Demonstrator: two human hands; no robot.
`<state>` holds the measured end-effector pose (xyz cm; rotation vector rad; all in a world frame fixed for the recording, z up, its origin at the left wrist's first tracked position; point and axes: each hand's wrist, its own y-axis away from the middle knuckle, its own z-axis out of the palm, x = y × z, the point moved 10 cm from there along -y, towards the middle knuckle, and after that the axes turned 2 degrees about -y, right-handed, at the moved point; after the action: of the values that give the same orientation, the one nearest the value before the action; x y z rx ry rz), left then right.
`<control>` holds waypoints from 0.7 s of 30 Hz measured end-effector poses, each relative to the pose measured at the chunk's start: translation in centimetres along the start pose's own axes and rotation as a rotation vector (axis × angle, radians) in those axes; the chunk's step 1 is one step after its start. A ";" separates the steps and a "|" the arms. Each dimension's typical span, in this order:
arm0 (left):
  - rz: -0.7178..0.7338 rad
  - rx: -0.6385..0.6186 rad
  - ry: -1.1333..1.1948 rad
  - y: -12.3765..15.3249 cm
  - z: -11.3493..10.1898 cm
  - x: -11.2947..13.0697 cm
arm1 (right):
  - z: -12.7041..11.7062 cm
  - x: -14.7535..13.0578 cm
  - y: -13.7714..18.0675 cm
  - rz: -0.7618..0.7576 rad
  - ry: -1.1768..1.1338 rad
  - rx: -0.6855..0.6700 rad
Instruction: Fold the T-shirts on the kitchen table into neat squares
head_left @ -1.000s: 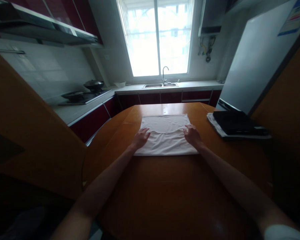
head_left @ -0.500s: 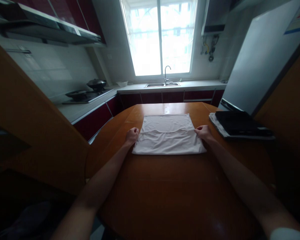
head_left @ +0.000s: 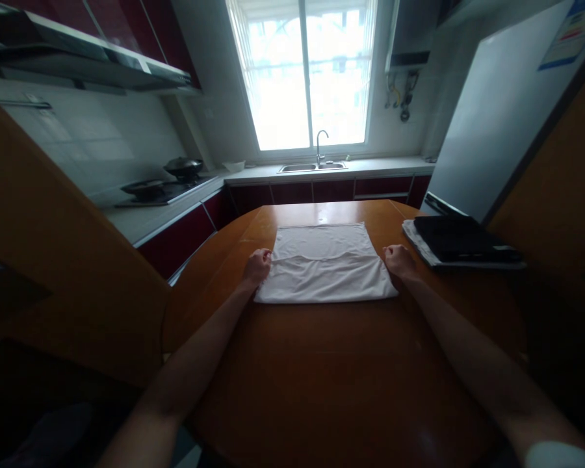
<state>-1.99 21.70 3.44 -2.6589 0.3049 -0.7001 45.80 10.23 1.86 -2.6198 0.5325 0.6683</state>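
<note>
A white folded garment (head_left: 324, 263) lies flat on the round wooden table (head_left: 336, 364), a fold line running across its middle. My left hand (head_left: 257, 266) is curled closed at the garment's left edge, pinching the cloth there. My right hand (head_left: 398, 260) is closed the same way at the right edge, level with the fold line. Both forearms stretch out over the table from the near side.
A stack of folded dark and light clothes (head_left: 455, 242) sits at the table's right edge. Behind are a counter with a sink (head_left: 314, 166) under a bright window, a stove with pans (head_left: 160, 185) to the left, and a white fridge (head_left: 502, 110) to the right.
My hands lay flat on the garment's top a second ago. They have slid outward to its left and right edges and closed on the cloth; the garment now lies wider and flatter.
</note>
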 end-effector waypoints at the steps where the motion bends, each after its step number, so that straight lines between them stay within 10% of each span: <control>1: 0.040 -0.003 0.006 0.3 0.0 1.1 | -0.5 -0.6 0.3 -0.014 0.017 0.033; 6: 0.331 -0.147 -0.038 3.4 2.5 7.3 | 1.5 -5.8 3.0 -0.243 0.117 -0.026; 12: 0.259 -0.443 -0.269 5.4 6.4 6.5 | 7.3 -5.1 5.6 -0.179 0.234 -0.355; 21: 0.300 -0.383 -0.255 5.1 6.0 7.5 | 3.8 -8.8 5.6 -0.348 0.153 -0.064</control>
<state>6.90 16.62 -0.22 -2.9195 0.8139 -0.2206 34.74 9.50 1.83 -2.7410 0.0890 0.3817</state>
